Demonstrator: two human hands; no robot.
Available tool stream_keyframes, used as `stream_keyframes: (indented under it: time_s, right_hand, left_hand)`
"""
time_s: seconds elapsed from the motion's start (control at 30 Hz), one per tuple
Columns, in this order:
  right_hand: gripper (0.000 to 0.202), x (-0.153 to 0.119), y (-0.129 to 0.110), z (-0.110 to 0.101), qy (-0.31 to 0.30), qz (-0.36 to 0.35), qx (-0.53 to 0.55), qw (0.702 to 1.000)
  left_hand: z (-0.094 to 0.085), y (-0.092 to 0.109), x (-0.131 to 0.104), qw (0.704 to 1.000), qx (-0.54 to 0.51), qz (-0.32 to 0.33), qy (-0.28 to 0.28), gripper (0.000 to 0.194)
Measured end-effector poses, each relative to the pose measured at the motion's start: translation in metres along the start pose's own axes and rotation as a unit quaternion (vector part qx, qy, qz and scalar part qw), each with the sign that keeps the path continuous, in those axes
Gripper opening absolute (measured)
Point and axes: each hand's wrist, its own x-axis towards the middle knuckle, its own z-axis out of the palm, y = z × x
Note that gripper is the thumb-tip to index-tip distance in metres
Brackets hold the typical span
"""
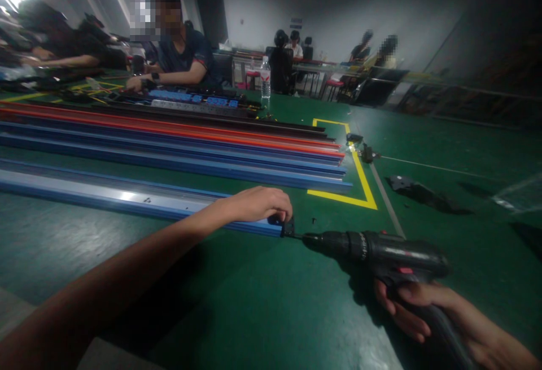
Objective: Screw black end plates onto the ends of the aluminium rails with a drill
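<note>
A black cordless drill (pixel 381 251) is gripped by its handle in my right hand (pixel 417 308). Its bit points left and meets a small black end piece (pixel 289 227) at the right end of a long blue rail (pixel 169 203). Over that end lies my left hand (pixel 262 205), fingers curled down onto the black end piece and partly hiding it. Tiny dark bits, perhaps screws, lie on the rail's pale inner face. Just above the drill's tip, a small dark screw (pixel 314 221) sits on the green table (pixel 262 302).
Several blue, red and black rails (pixel 237 161) lie side by side beyond mine, near yellow tape (pixel 364 181). Small black parts (pixel 366 152) and a dark crumpled piece (pixel 406 186) lie to the right. A water bottle (pixel 265 79) stands behind; a person (pixel 182 56) works across the table.
</note>
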Motion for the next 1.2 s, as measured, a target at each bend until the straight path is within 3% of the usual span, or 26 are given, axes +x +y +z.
stream_keyframes:
  time_s: [1.07,1.2]
  right_hand:
    - [0.029,-0.0003,-0.0010,-0.0018,0.000,0.012,-0.003,1.000]
    - [0.029,0.0025,-0.0016,-0.0065,-0.024,0.021,-0.038,0.999]
  left_hand:
    - [0.0011,-0.0029,-0.0011,1.000,-0.010,0.007,0.004,0.021]
    - [0.0002,-0.0014,-0.0009,1.000,-0.013,0.006,0.001,0.023]
